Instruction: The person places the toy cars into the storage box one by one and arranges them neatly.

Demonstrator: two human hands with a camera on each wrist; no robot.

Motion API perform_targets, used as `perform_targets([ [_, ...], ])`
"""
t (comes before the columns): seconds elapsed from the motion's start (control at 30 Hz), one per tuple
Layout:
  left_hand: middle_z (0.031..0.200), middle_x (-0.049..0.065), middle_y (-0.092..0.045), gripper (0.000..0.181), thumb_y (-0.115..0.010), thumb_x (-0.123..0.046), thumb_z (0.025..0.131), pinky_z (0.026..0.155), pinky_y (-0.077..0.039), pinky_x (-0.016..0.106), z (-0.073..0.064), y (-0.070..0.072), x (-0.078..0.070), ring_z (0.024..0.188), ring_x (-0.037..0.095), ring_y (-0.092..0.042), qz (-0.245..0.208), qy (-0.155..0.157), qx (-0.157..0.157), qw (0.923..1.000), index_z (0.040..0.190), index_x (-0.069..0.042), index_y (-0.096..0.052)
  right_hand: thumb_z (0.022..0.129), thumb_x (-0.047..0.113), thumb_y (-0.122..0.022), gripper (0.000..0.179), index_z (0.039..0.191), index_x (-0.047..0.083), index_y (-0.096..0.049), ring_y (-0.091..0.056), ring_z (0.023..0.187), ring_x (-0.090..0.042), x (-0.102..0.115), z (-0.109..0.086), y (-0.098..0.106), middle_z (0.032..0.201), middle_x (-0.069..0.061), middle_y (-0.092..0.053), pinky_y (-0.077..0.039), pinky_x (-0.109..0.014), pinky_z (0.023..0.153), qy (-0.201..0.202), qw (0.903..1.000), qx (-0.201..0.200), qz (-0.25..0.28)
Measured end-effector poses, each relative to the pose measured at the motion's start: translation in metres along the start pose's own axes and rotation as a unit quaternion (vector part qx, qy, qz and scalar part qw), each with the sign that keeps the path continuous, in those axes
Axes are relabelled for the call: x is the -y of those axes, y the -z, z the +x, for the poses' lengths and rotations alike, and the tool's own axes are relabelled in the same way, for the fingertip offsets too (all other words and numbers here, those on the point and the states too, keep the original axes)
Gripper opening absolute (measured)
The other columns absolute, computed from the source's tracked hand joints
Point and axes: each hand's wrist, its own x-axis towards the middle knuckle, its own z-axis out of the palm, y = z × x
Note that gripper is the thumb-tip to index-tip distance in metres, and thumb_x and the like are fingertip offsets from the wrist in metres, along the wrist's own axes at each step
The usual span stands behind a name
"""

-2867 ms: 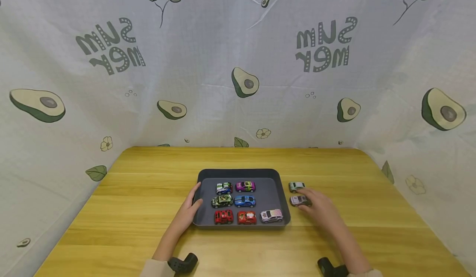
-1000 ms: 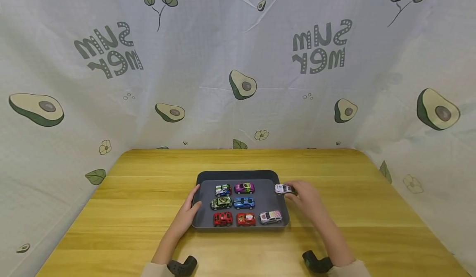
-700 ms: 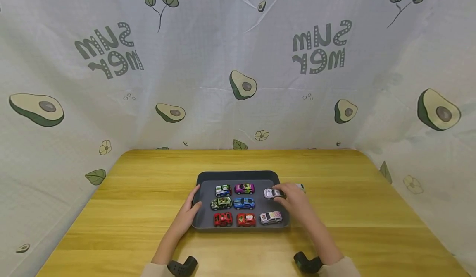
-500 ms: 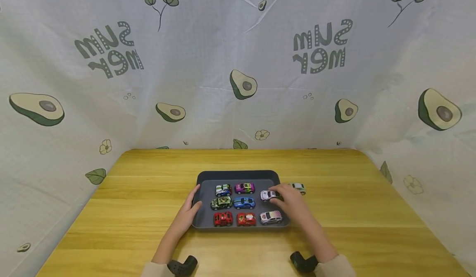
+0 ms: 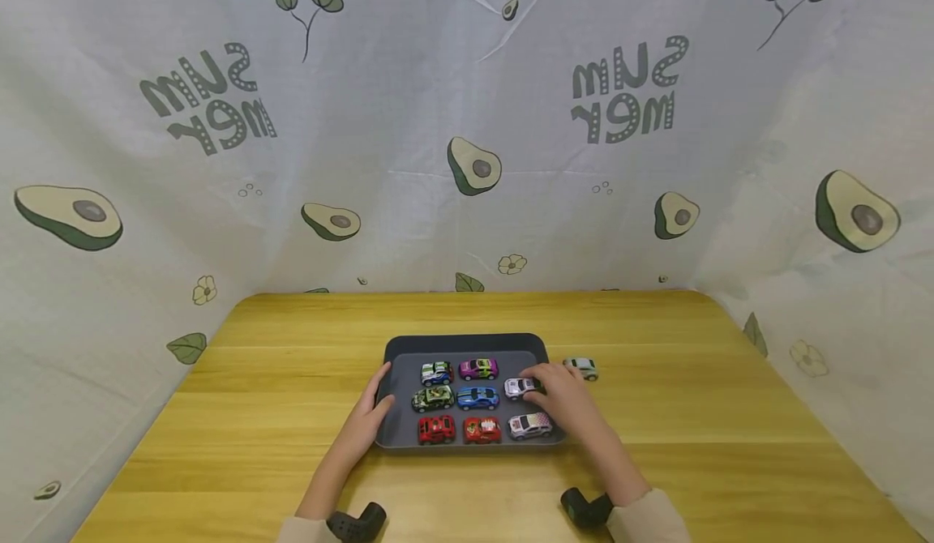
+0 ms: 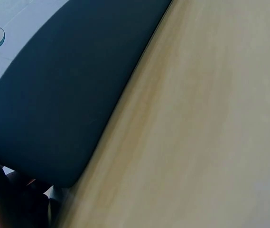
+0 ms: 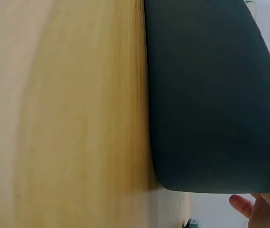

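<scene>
My left hand (image 5: 365, 417) holds the left rim of a dark grey tray (image 5: 467, 342), its thumb over the inside edge. Inside the tray's right half, my right hand (image 5: 565, 395) pinches a whitish-silver toy car (image 5: 516, 387) by its right end, which the fingers partly cover. That car is just right of a blue toy car (image 5: 477, 398) and behind a white and pink toy car (image 5: 530, 425). The right wrist view shows the tray's outer wall (image 7: 210, 95) with part of my right hand (image 7: 263, 211) past its corner; the car is hidden there.
Also in the tray are a purple car (image 5: 478, 369), a white, green and blue car (image 5: 437, 373), a camouflage car (image 5: 433, 399) and two red cars, one plain (image 5: 436, 429), one patterned (image 5: 482, 429). A pale green car (image 5: 581, 368) stands on the wooden table (image 5: 657, 413).
My right hand has lifted the silver car from the table over the tray's right rim, then moved it left and nearer, beside the blue car. My left hand keeps its hold on the tray.
</scene>
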Motion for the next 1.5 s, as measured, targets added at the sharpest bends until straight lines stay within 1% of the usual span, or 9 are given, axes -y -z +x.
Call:
perform_targets([
  [0.33, 0.152, 0.02, -0.011, 0.055, -0.042, -0.019, 0.096, 0.109, -0.011, 0.06, 0.0, 0.0, 0.001, 0.139, 0.041, -0.008, 0.003, -0.001, -0.003, 1.0, 0.145, -0.013, -0.019, 0.076, 0.022, -0.07, 0.025, 0.099, 0.013, -0.067, -0.056, 0.104, -0.026, 0.005, 0.001, 0.002, 0.099, -0.003, -0.068, -0.032, -0.053, 0.099, -0.012, 0.9989, 0.032, -0.032],
  [0.47, 0.152, 0.019, -0.011, 0.054, -0.042, -0.018, 0.096, 0.109, -0.011, 0.06, 0.0, 0.0, 0.002, 0.139, 0.041, -0.008, 0.004, 0.0, -0.005, 1.0, 0.145, -0.014, -0.02, 0.075, 0.022, -0.071, 0.025, 0.098, 0.014, -0.067, -0.055, 0.103, -0.025, 0.006, 0.001, 0.003, 0.096, -0.002, -0.068, -0.032, -0.052, 0.099, -0.011, 0.9987, 0.03, -0.04],
  [0.57, 0.152, 0.018, -0.011, 0.054, -0.042, -0.017, 0.096, 0.109, -0.011, 0.06, 0.0, 0.001, 0.002, 0.139, 0.04, -0.008, -0.001, 0.003, -0.007, 1.0, 0.145, -0.015, -0.02, 0.075, 0.022, -0.071, 0.024, 0.098, 0.015, -0.067, -0.054, 0.104, -0.025, 0.007, 0.0, 0.003, 0.096, -0.001, -0.068, -0.031, -0.051, 0.099, -0.01, 0.9987, 0.025, -0.043],
  [0.73, 0.152, 0.019, -0.01, 0.054, -0.042, -0.017, 0.096, 0.109, -0.01, 0.06, 0.001, 0.002, 0.001, 0.139, 0.04, -0.008, -0.002, 0.0, -0.009, 1.0, 0.145, -0.015, -0.02, 0.074, 0.02, -0.072, 0.023, 0.096, 0.015, -0.067, -0.054, 0.105, -0.025, 0.008, -0.001, 0.005, 0.097, -0.001, -0.068, -0.031, -0.051, 0.099, -0.006, 0.9986, 0.017, -0.051],
  [0.87, 0.152, 0.019, -0.01, 0.054, -0.042, -0.017, 0.096, 0.109, -0.01, 0.06, 0.001, 0.001, 0.001, 0.139, 0.04, -0.007, -0.001, 0.0, -0.005, 1.0, 0.145, -0.014, -0.02, 0.074, 0.019, -0.072, 0.023, 0.097, 0.015, -0.067, -0.054, 0.107, -0.026, 0.008, -0.001, 0.005, 0.098, -0.001, -0.069, -0.031, -0.051, 0.098, -0.003, 0.9981, 0.022, -0.057],
  [1.0, 0.152, 0.019, -0.01, 0.054, -0.042, -0.018, 0.096, 0.109, -0.01, 0.06, 0.001, 0.001, 0.002, 0.139, 0.04, -0.008, 0.0, 0.003, -0.005, 1.0, 0.145, -0.015, -0.02, 0.075, 0.019, -0.071, 0.025, 0.1, 0.014, -0.067, -0.054, 0.108, -0.027, 0.007, -0.002, 0.006, 0.102, -0.003, -0.068, -0.03, -0.053, 0.099, -0.003, 0.9986, 0.026, -0.047],
  [1.13, 0.152, 0.019, -0.011, 0.054, -0.042, -0.019, 0.096, 0.109, -0.01, 0.06, 0.001, 0.001, 0.002, 0.139, 0.04, -0.008, -0.001, 0.003, -0.007, 1.0, 0.145, -0.015, -0.02, 0.075, 0.019, -0.071, 0.029, 0.103, 0.013, -0.066, -0.056, 0.106, -0.027, 0.005, -0.002, 0.01, 0.103, -0.004, -0.067, -0.032, -0.053, 0.098, 0.002, 0.9993, 0.008, -0.035],
  [1.37, 0.152, 0.019, -0.01, 0.054, -0.042, -0.019, 0.096, 0.109, -0.01, 0.06, 0.001, 0.001, 0.003, 0.139, 0.041, -0.007, 0.002, -0.002, -0.004, 1.0, 0.146, -0.015, -0.02, 0.076, 0.02, -0.071, 0.033, 0.108, 0.014, -0.065, -0.059, 0.102, -0.025, -0.001, -0.002, 0.018, 0.106, -0.005, -0.067, -0.035, -0.049, 0.092, 0.012, 0.9989, -0.042, -0.019],
  [1.5, 0.152, 0.019, -0.01, 0.054, -0.042, -0.019, 0.096, 0.109, -0.01, 0.06, 0.0, 0.001, 0.003, 0.139, 0.04, -0.008, 0.0, 0.002, -0.006, 1.0, 0.146, -0.016, -0.02, 0.076, 0.02, -0.07, 0.036, 0.111, 0.012, -0.063, -0.059, 0.104, -0.029, -0.007, -0.002, 0.022, 0.109, -0.009, -0.066, -0.035, -0.052, 0.092, 0.01, 0.9978, -0.065, -0.001],
])
